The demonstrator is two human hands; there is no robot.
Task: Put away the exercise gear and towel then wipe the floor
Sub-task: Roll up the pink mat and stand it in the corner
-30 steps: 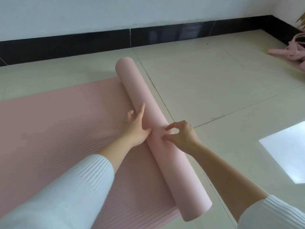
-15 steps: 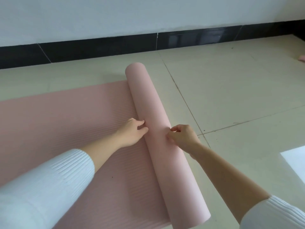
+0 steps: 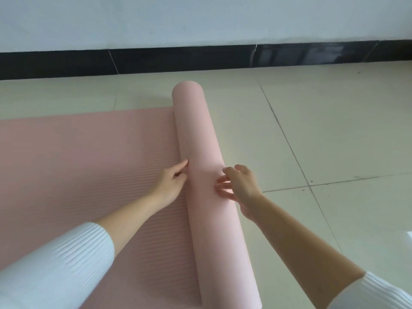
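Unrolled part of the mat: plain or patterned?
Pale pink foam exercise mat: fine ribbed stripes, head view.

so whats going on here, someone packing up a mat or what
A person is partway through rolling up a pink mat on the tiled floor. The left hand touches the roll at the seam where it meets the flat part. The right hand rests on the roll's other side with fingers spread. A large stretch of the mat lies flat to the left, not yet rolled.
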